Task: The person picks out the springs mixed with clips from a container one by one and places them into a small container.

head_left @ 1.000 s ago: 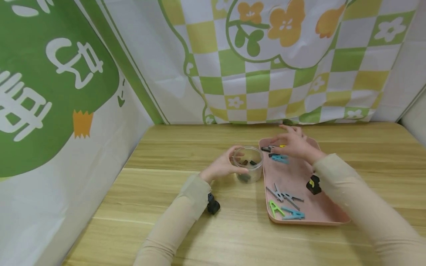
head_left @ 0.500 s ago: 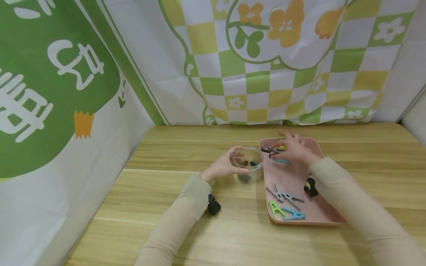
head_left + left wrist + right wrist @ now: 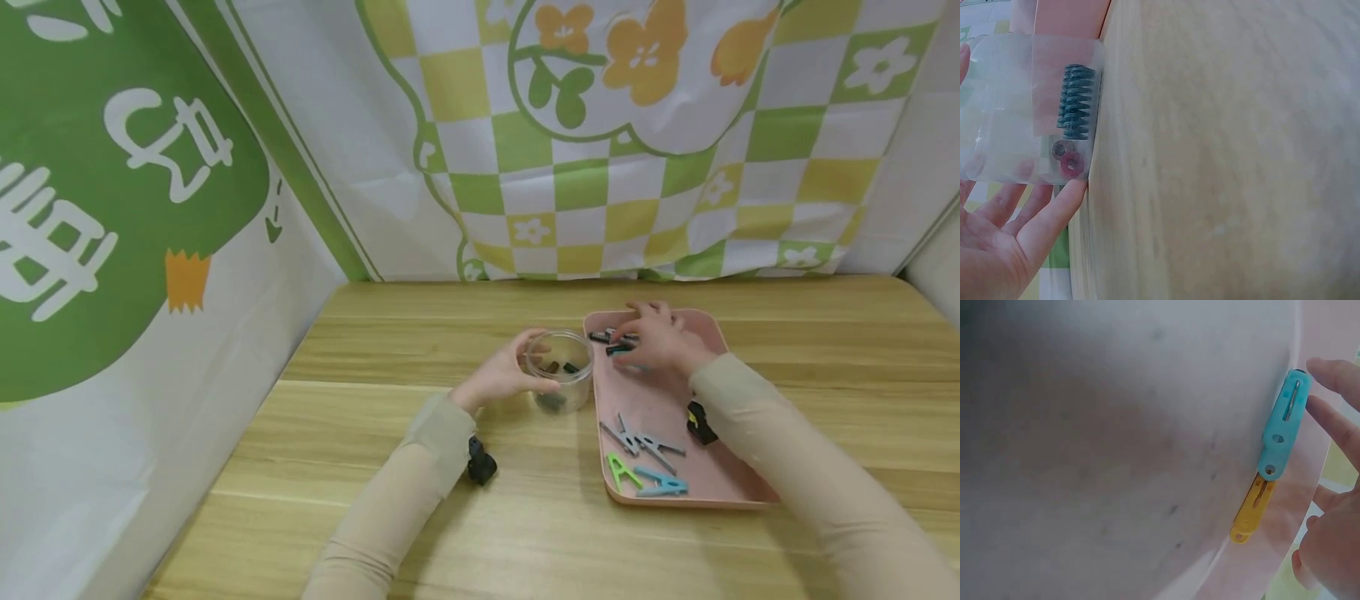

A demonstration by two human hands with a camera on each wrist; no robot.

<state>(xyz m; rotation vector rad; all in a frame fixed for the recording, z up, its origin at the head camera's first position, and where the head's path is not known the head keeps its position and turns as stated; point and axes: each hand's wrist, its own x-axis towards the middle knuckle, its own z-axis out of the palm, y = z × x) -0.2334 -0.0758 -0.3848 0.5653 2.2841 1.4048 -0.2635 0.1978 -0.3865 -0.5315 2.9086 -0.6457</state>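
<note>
My left hand point(image 3: 498, 375) holds a clear plastic jar point(image 3: 573, 392) upright on the table, fingers and thumb around its side. Inside the jar lie dark green coil springs point(image 3: 1076, 100) and a reddish one point(image 3: 1072, 164). My right hand point(image 3: 663, 342) reaches into the far left corner of a pink tray point(image 3: 645, 392). Its thumb and index finger stand on either side of a dark spring point(image 3: 619, 349); whether they grip it is unclear. Close to these fingertips lie a blue clothespin point(image 3: 1285, 425) and a yellow clothespin point(image 3: 1254, 509). Another dark spring point(image 3: 599, 337) lies beside the tray's left wall.
At the tray's near end lie grey clothespins point(image 3: 641, 442), a green clothespin point(image 3: 622, 472) and a blue one point(image 3: 662, 482). The tray stands right of the jar on a wooden table point(image 3: 360, 333). A printed curtain point(image 3: 622, 192) hangs behind.
My right hand has come down and a little nearer into the tray's far corner, its fingertips now around the dark spring. My left hand and the jar have stayed in place.
</note>
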